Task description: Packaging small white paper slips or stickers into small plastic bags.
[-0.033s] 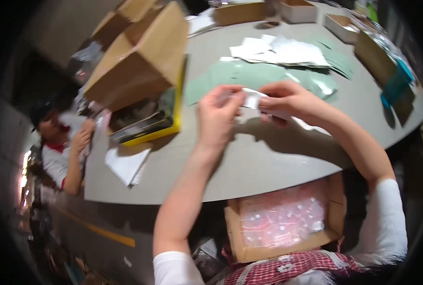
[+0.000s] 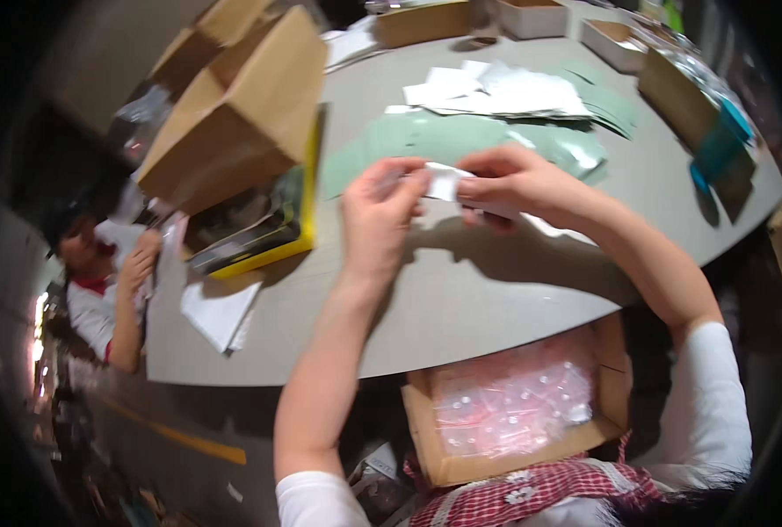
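both hands meet over the grey table (image 2: 496, 290), left hand (image 2: 378, 215) and right hand (image 2: 514, 184) each closed pinching an end of the small white packet (image 2: 445, 182) just near of the pale green sheets (image 2: 426, 140), no shift visible, packet firmly gripped.

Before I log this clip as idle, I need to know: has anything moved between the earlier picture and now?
Nothing visibly changed. The left hand and right hand hold the same small white packet between them over the grey table, and the cardboard box of clear bags sits in the same place on the lap.
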The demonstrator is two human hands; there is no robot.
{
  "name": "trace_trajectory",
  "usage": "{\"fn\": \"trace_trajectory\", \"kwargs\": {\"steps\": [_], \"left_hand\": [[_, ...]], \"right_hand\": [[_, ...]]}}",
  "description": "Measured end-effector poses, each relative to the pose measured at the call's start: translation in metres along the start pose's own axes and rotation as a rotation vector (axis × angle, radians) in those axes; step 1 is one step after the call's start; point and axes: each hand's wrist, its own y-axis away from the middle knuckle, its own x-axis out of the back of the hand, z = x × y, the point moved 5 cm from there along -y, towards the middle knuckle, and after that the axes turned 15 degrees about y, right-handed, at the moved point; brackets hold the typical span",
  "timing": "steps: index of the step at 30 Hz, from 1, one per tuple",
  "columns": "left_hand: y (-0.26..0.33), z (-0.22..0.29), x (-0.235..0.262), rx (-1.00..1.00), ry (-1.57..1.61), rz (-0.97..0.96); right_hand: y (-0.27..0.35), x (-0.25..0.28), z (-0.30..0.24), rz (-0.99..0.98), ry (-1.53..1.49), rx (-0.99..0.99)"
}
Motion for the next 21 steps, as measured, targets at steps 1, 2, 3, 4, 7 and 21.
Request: {"fn": "trace_trajectory", "kwargs": {"steps": [1,2,3,4,7,21], "left_hand": [[-0.002,-0.0013,0.0013,0.032,0.025,-0.007],[-0.0029,-0.001,0.0007,0.06,0.047,-0.015],[-0.003,0.0005,0.0008,0.071,0.048,-0.018],[-0.0039,-0.0002,0.0002,0.081,0.047,-0.02],[-0.0046,-0.0019,-0.0026,0.088,0.05,-0.059],[0.0004,0.0024,-0.0068,0.089,0.039,-0.078]], "right_hand": [[-0.0018,0.0021,0.0013,-0.004,-0.012,0.005],[0.0,0.0037,-0.001,0.004,0.003,0.006],[-0.0013,0.0047,0.0,-0.005,0.002,0.022],[0.0005,0.0081,0.0018,0.019,0.007,0.002],[0.003,0.0099,-0.0002,-0.003,-0.001,0.057],[0.0058,0.0073,0.0003,-0.023,-0.031,0.048]]}}
